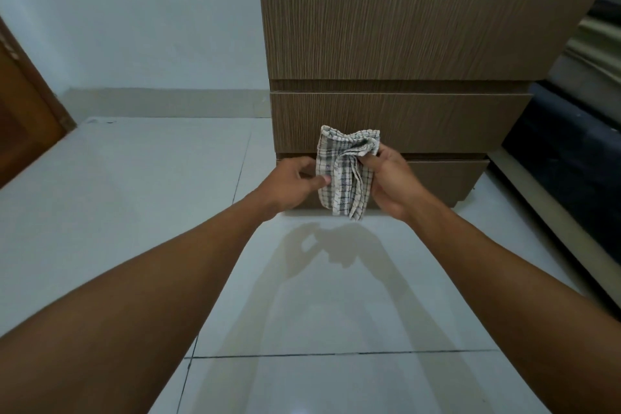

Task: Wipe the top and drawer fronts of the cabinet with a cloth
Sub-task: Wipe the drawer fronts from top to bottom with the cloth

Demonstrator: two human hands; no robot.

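I am looking down at a brown wood-grain cabinet whose drawer fronts fill the upper right of my view. I hold a checked cloth in the air just in front of the lower drawer fronts, bunched and hanging downward, and I cannot tell whether it touches the wood. My right hand grips the cloth near its gathered top, fingers curled around the fabric. My left hand pinches the cloth's left edge between thumb and fingers. Both forearms reach forward from the bottom corners of the view. Below them lies a white tiled floor that carries the shadow of my arms and the cloth. A pale wall stands to the left of the cabinet, and a brown door shows at the far left edge.
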